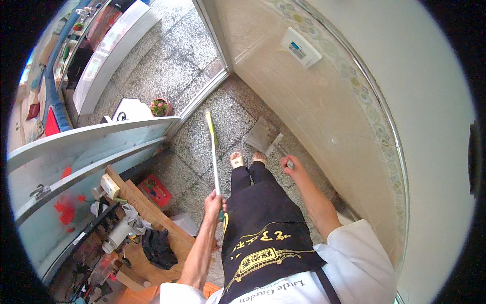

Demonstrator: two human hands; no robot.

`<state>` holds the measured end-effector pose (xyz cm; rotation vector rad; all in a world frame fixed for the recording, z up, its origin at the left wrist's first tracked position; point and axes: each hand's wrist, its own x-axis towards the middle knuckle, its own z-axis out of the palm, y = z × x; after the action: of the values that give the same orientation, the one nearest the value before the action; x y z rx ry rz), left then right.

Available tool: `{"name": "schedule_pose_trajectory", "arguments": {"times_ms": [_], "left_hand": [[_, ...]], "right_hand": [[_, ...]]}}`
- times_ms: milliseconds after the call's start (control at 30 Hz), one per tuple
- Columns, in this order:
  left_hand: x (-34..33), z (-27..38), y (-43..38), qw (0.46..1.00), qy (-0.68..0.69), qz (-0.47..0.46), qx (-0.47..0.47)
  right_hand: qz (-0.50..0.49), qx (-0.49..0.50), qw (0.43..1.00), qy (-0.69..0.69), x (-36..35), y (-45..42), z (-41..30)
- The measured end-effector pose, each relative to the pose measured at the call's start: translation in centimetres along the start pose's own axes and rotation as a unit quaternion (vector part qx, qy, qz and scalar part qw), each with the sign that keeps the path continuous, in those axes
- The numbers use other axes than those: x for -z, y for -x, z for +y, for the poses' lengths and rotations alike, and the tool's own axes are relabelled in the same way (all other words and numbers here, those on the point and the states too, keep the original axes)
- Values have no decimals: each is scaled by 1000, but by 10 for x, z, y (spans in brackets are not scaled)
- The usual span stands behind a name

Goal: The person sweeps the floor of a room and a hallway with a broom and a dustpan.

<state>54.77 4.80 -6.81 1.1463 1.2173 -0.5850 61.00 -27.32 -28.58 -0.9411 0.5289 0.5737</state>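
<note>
My left hand (215, 205) is closed round the white pole of a long-handled broom (214, 163). The broom's yellow-green head (210, 127) is on the speckled floor, left of my feet. In my right hand (291, 166) is the short handle of a dustpan (262, 136), whose pan is low over or on the floor, near my light sandals; I cannot tell whether it touches the floor. A black apron with yellow print (265, 228) covers my front.
A tiled wall (303, 102) runs along the right. To the left are a wooden table (163, 228) with cloths and other items, a red tray-like thing (155, 190) and an open glazed door (95, 152). A potted plant (160, 108) stands beyond the metal threshold (205, 95).
</note>
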Motion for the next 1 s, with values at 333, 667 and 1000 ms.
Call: {"name": "schedule_pose_trajectory", "arguments": {"times_ms": [333,667,1000], "left_hand": [[50,124,-81,905,-353,-21,-236],[81,98,-89,856,-478,-17,-194],[-4,157,-90,920,-338,-71,-185]], "right_hand": [[-86,30,996,9,26,-16,14],[-9,175,969,176,-50,25,-52],[-11,237,918,319,10,5,-24]]}}
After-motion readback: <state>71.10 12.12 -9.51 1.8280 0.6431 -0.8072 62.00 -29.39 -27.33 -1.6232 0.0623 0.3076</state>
